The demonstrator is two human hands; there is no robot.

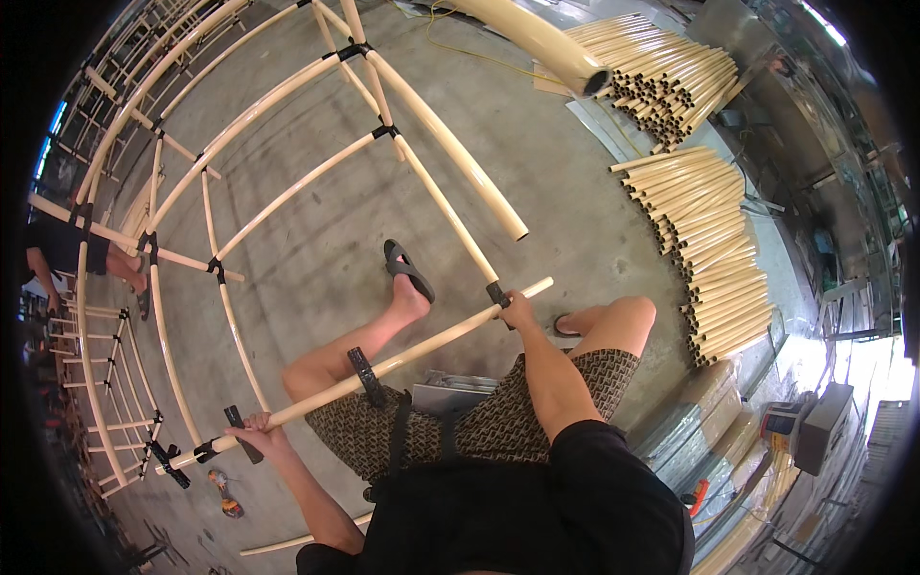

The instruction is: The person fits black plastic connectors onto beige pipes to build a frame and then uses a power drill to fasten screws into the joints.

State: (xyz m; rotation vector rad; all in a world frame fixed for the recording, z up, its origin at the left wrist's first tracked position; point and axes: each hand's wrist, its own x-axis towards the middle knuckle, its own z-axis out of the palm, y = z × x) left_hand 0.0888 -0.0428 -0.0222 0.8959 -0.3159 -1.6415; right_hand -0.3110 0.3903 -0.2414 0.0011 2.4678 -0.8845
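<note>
A long cream pipe [441, 337] lies across in front of my body, sloping from lower left up to the right. My left hand [265, 439] closes around its left part, against a black pipe joint [242, 434]. My right hand [518, 311] grips near its right end, beside another black joint [497, 293] that meets a pipe [446, 206] of the cream frame [278, 203]. Between my hands, a third black joint [364, 376] sits on the pipe, sticking out to both sides. My palms hide parts of the joints they touch.
Stacks of cut cream pipes [709, 249] lie on the floor at the right. A large pipe end [585, 81] reaches in from the top. An orange-and-black power tool [228, 498] rests on the floor at lower left. Another person [57, 254] bends by framework at the far left.
</note>
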